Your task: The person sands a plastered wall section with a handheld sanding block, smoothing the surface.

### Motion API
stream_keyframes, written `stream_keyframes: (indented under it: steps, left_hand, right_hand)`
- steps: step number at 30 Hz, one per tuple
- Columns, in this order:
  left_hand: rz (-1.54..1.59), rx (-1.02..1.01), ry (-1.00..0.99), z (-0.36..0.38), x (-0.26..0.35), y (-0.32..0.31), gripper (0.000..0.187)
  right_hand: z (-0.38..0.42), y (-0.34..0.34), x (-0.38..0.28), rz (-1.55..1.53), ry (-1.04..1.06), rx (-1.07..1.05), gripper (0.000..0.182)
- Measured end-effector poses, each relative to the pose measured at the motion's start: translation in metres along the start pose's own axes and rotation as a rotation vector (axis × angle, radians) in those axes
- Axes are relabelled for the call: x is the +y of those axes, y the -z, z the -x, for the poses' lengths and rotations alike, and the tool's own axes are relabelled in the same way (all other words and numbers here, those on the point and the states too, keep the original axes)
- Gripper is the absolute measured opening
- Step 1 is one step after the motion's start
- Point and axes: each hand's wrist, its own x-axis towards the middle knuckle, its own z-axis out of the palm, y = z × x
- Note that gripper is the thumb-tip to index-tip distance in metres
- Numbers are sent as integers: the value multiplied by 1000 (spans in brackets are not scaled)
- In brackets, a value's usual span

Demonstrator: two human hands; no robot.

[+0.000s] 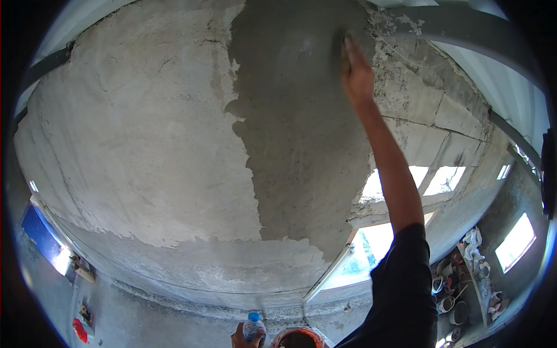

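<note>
My right hand [357,72] is raised high against the dark, wet plaster strip [299,116], near its upper right edge. Its fingers are closed round something flat and dark pressed to the wall, too blurred to name. Low in the view, my left hand [246,341] grips a clear bottle [254,329] with a blue cap, held upright. Just right of the bottle is the orange rim of a bucket [280,334]. Dry, pale wall [145,133] lies left of the wet strip.
Rough, cracked wall [406,98] and bright window openings [444,180] are on the right. A grey curved beam [464,26] crosses the upper right. Several buckets and pots [458,313] stand at the lower right. A red object [79,330] lies at the lower left.
</note>
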Motion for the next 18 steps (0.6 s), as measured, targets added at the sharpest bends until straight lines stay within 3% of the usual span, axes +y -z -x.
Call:
stream_keyframes:
  steps: [5,7,9,11,13,14,16,18]
  left_hand:
    - [-252,165,-189,-3,-27,-16,82]
    - [31,7,20,-5,-30,-18,81]
    - [24,-1,25,0,-2,-9,81]
    - [14,-5,30,2,-3,-7,81]
    - [-236,-29,-269,1,-31,-18,80]
    - [-236,-27,-271,2,-7,-10,80]
    - [112,-52,90,9,63,13,80]
    - [116,-68,99,8,71,15,80]
  right_hand:
    - [-4,-28,35,122,97,-17,59]
    - [34,-26,11,-8,-153,-422,60]
    - [86,-32,-1,142,388,-264,62]
    - [121,-18,-23,-44,269,-412,70]
    - [115,-11,-27,-23,259,-344,70]
    - [107,-4,-29,2,248,-275,70]
    - [56,3,-18,-40,173,-59,70]
    - [16,0,16,20,-7,-94,59]
